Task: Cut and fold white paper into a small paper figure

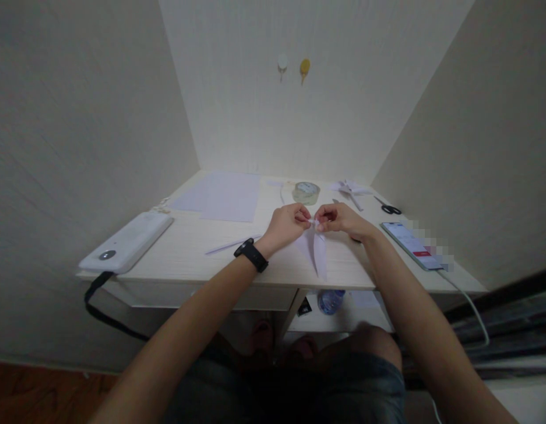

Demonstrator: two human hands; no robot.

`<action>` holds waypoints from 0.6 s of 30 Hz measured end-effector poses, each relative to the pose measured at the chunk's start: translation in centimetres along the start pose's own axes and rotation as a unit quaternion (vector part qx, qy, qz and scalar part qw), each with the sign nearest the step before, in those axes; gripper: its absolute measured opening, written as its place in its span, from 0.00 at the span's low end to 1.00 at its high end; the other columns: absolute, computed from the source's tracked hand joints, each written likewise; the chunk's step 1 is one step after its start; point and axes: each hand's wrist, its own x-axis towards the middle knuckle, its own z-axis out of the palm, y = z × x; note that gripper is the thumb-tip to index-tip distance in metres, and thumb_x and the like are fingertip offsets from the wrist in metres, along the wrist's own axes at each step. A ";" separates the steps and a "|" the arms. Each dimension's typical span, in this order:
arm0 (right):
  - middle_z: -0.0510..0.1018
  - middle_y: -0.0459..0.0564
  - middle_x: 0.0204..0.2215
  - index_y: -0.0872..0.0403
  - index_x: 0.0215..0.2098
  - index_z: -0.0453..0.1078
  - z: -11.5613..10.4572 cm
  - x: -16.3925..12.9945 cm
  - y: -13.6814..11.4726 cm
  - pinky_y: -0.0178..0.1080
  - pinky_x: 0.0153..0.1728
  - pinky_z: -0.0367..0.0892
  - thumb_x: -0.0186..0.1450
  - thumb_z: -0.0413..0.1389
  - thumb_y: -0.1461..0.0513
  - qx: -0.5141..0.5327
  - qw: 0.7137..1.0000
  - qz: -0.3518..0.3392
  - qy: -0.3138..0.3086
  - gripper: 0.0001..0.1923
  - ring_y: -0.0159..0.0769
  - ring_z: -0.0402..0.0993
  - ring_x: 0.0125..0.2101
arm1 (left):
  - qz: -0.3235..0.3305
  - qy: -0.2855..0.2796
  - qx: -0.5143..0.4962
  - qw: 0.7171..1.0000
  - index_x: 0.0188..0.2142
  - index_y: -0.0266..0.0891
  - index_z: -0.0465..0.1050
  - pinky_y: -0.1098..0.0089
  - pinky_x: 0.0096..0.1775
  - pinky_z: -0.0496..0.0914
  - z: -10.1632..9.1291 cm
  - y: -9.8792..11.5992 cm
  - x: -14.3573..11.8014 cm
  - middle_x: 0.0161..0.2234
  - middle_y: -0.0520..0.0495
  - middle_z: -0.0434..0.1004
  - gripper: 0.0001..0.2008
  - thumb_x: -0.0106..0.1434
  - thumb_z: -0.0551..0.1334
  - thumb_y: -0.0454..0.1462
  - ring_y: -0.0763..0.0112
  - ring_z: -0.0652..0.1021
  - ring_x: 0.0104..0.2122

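it looked like a home room: a small pale desk (189, 247) stood in a wallpapered alcove, wood floor (43, 388) below its left edge.

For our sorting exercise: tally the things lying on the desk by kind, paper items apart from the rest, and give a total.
Paper items: 4 (flat sheets, strip, folded piece in both hands, folded model)
Tape roll: 1
Scissors: 1
Phone: 1
White device: 1
Total: 8

A pale folded paper plane (316, 252) lies nose-away on the desk, its far tip pinched between fingertips.
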 end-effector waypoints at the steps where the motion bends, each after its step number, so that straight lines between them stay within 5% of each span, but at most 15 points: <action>1: 0.71 0.44 0.22 0.56 0.27 0.72 0.0 0.0 0.0 0.35 0.25 0.55 0.45 0.69 0.54 -0.002 1.000 -0.001 -0.003 0.18 0.29 0.62 0.24 | 0.000 -0.001 0.001 1.000 0.31 0.36 0.74 0.71 0.35 0.71 0.0 0.0 0.0 0.29 0.47 0.80 0.07 0.53 0.67 0.27 0.69 0.80 0.31; 18: 0.67 0.41 0.17 0.56 0.25 0.70 -0.1 0.0 0.2 0.34 0.21 0.51 0.46 0.69 0.54 0.011 1.000 -0.003 -0.013 0.17 0.27 0.59 0.19 | 0.009 -0.011 0.004 1.000 0.31 0.37 0.75 0.71 0.36 0.72 0.0 -0.1 0.1 0.30 0.48 0.81 0.06 0.54 0.66 0.27 0.70 0.80 0.31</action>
